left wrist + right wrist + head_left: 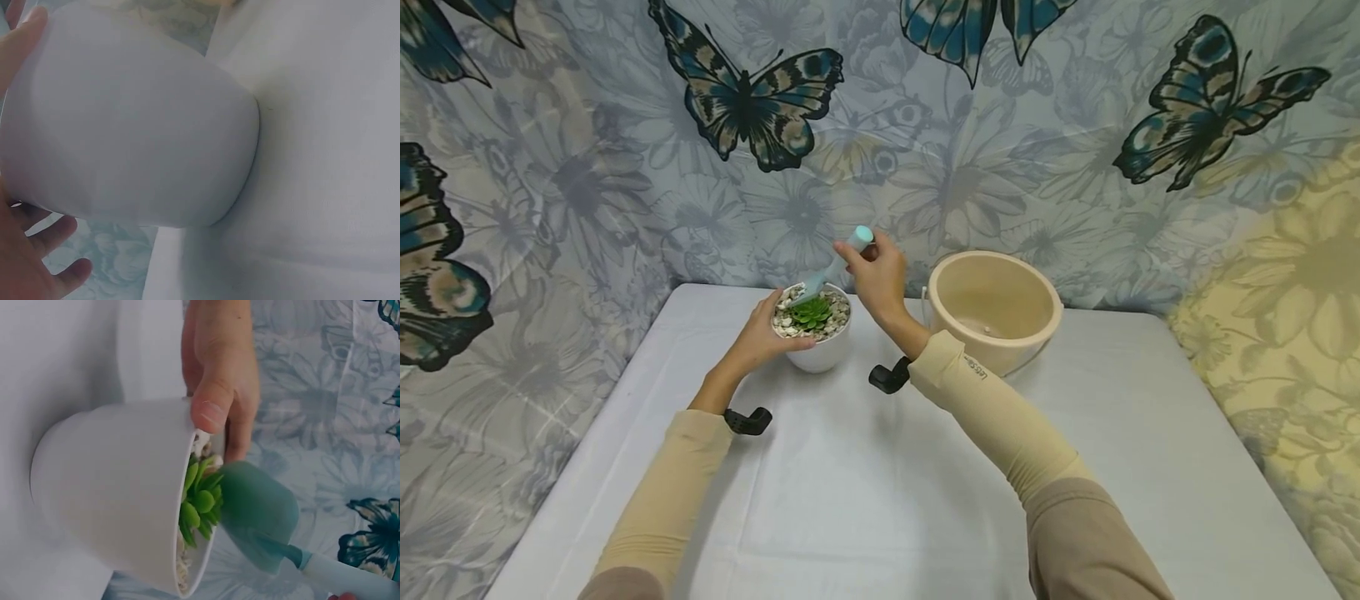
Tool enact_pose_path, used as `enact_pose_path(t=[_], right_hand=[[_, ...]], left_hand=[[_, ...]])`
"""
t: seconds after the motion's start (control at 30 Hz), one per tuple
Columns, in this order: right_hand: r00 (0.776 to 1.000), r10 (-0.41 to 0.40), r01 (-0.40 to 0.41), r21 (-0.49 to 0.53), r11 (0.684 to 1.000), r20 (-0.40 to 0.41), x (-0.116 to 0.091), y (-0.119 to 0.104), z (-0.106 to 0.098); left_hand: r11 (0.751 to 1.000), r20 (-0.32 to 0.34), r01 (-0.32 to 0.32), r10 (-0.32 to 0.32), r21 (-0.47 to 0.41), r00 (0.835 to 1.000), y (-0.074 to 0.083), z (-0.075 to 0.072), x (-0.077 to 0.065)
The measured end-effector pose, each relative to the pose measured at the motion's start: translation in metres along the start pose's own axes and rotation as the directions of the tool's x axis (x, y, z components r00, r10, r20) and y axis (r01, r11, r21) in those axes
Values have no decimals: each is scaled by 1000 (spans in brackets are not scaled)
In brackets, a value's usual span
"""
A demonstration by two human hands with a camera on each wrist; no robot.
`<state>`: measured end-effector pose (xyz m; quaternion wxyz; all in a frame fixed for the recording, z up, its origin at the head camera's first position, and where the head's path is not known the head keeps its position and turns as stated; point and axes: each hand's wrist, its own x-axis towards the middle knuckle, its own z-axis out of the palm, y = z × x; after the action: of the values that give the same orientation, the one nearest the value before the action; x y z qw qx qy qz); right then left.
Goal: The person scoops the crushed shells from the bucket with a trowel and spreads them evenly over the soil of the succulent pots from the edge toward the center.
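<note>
A white flower pot (822,357) stands on the table, holding a green succulent (812,314) ringed by pale pebbles (833,323). My left hand (756,340) grips the pot's left side, its thumb over the near rim and its fingers round the far side. In my right hand (882,273) is a light blue-green hand trowel (261,509), held by its handle above the pot. The trowel's blade slants down beside the succulent at the pot's opening. Whether its tip touches the pebbles is unclear. In the left wrist view the pot's wall (137,125) hides its contents.
A cream bucket (996,354) with a thin handle stands right of the pot, beyond my right forearm. White cloth covers the table (835,492). Behind and at the sides hangs fabric (955,183) printed with butterflies and flowers. Each wrist carries a black camera mount (748,422).
</note>
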<state>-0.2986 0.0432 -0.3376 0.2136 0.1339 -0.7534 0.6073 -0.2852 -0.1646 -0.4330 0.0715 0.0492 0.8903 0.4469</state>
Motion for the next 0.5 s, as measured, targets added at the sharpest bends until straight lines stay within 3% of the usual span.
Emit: enact_pose_path(t=[0.5], right_hand=[[1000,15,-14,-20,1000,26,-6,-5,1]], left_hand=[[1000,-5,9,-9,-9,1000,0,1,0]])
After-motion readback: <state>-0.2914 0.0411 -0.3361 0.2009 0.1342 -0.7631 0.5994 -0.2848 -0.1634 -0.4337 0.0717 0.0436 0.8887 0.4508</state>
